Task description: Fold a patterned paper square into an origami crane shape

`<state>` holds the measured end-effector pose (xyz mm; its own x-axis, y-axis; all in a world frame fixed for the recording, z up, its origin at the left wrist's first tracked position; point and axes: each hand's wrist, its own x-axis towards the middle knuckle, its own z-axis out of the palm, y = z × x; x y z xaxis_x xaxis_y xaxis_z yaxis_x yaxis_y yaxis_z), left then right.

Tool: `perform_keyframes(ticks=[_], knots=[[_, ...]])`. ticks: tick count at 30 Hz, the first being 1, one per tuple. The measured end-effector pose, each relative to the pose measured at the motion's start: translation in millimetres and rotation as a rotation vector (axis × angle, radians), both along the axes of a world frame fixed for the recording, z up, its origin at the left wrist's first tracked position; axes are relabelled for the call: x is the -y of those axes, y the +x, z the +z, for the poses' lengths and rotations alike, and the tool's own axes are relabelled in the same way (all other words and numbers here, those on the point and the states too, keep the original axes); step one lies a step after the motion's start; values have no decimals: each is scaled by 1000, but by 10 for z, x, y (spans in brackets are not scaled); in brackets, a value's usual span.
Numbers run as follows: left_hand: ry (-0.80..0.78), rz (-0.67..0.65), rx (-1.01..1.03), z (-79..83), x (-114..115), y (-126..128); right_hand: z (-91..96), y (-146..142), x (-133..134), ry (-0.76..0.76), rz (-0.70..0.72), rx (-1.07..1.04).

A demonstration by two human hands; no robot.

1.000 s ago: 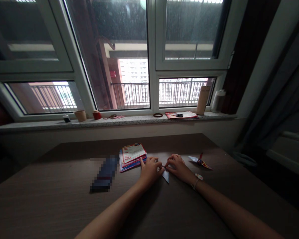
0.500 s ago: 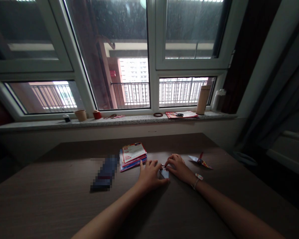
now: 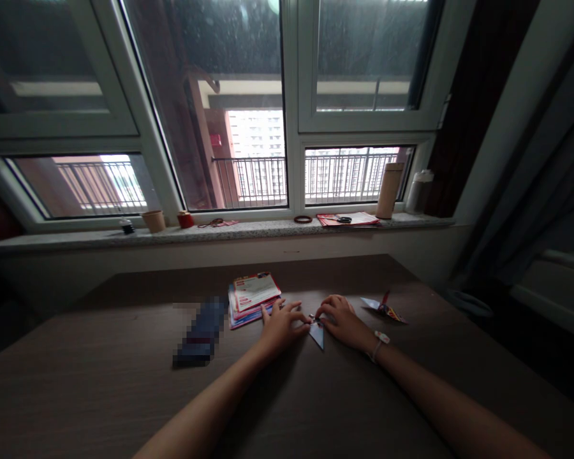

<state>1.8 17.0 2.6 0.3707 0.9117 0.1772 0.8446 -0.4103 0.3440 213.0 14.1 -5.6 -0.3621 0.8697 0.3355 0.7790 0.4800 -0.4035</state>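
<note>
Between my hands, a small piece of folded paper (image 3: 317,336) lies on the brown table, its pale pointed end toward me. My left hand (image 3: 282,326) pinches the paper's left edge between thumb and forefinger, its other fingers spread near the stack of printed cards (image 3: 256,294). At the paper's upper right, my right hand (image 3: 340,317) presses with bent fingers that cover part of it. A paper crane (image 3: 385,308), with pale and red-patterned parts, rests just right of my right hand.
A blurred dark blue object (image 3: 201,335) lies on the table (image 3: 100,395) left of the cards. Along the window sill (image 3: 268,231) stand a paper cup (image 3: 154,221), a red spool (image 3: 185,220), scissors (image 3: 343,220) on papers, a tan flask (image 3: 390,191) and a clear bottle (image 3: 419,191).
My left thumb has drawn up from the paper's lower end to its upper left edge, uncovering the pale point. The left hand has shifted slightly left; my right hand stays nearly still.
</note>
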Motion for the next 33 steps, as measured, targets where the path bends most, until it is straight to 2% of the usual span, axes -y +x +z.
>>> perform_keyframes(ticks=[5,15,23,33], knots=[[79,-22,1,-21,-6,18,10,11,6,-22,11,10],[41,-13,-2,-5,-71,-31,27,-10,64,45,48,35],[31,19,-11,25,-102,-43,-6,-1,6,3,18,0],[5,12,-21,53,-72,-28,69,46,26,-71,64,21]])
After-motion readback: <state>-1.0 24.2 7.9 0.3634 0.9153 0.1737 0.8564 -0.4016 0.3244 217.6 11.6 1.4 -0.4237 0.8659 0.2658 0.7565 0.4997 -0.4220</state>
